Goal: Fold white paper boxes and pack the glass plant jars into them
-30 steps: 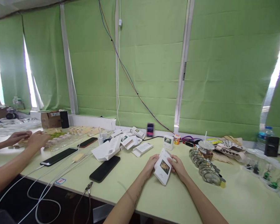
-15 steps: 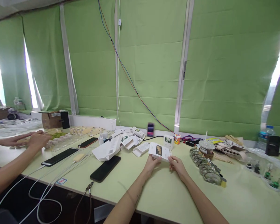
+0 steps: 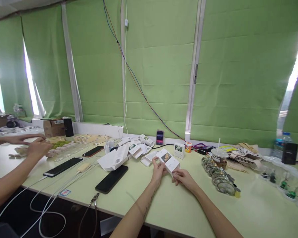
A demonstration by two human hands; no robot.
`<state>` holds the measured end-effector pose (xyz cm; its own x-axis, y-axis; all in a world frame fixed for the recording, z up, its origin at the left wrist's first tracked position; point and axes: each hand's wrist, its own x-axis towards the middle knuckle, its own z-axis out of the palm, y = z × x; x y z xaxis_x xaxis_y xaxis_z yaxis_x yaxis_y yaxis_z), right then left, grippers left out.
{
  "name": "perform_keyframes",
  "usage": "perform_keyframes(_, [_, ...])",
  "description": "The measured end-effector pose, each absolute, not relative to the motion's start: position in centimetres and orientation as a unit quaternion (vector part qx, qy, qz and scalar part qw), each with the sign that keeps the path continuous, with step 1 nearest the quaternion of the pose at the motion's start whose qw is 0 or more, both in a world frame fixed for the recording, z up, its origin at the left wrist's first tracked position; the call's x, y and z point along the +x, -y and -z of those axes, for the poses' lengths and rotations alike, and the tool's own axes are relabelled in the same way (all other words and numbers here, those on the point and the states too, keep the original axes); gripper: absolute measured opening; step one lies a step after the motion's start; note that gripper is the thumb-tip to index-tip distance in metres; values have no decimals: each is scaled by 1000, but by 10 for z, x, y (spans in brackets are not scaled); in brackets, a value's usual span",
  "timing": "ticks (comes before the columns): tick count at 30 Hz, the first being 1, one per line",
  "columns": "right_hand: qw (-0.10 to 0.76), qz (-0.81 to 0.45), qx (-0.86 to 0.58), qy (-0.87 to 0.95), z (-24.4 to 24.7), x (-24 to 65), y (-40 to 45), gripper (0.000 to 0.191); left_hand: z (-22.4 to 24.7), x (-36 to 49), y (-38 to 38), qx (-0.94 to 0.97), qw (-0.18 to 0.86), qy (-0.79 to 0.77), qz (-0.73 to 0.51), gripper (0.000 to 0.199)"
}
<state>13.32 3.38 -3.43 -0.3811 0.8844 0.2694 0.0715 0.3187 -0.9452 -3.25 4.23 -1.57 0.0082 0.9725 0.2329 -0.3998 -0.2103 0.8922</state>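
A white box (image 3: 171, 161) with a small picture on its face is tilted above the table, held between both hands. My left hand (image 3: 158, 170) grips its left edge with bent fingers. At the lower right corner, the fingers of my right hand (image 3: 183, 178) are closed on the box. Behind it, a small white box (image 3: 179, 150) stands upright beside an orange and white tub (image 3: 188, 147). Flattened and folded white cartons (image 3: 118, 157) lie in a heap to the left.
Stacked glass discs (image 3: 220, 177) and a lidded cup (image 3: 219, 155) are at the right. Clear containers (image 3: 294, 183) line the far right. A black phone (image 3: 111, 179) and white cables lie left. Another person's hands (image 3: 38, 145) work at the far left.
The white box has turned and tilted, its right end now lower. My left hand has moved up along its left edge, and my right hand has shifted slightly down and left.
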Motion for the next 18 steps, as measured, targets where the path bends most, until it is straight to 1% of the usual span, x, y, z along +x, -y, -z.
perform_keyframes(4, [435,-456,-351,693,34,133,-33,33,17,-30,-41,514,545,-334,-572,43])
perform_keyframes(7, [426,-438,-344,713,33,132,-32,26,19,-28,-41,551,543,-346,-531,39])
perform_keyframes(13, [388,-392,-337,763,36,134,-34,20,21,-25,-41,551,523,-362,-539,43])
perform_keyframes(18, [363,-358,-321,798,34,135,-33,19,23,-24,-43,535,492,-373,-577,56])
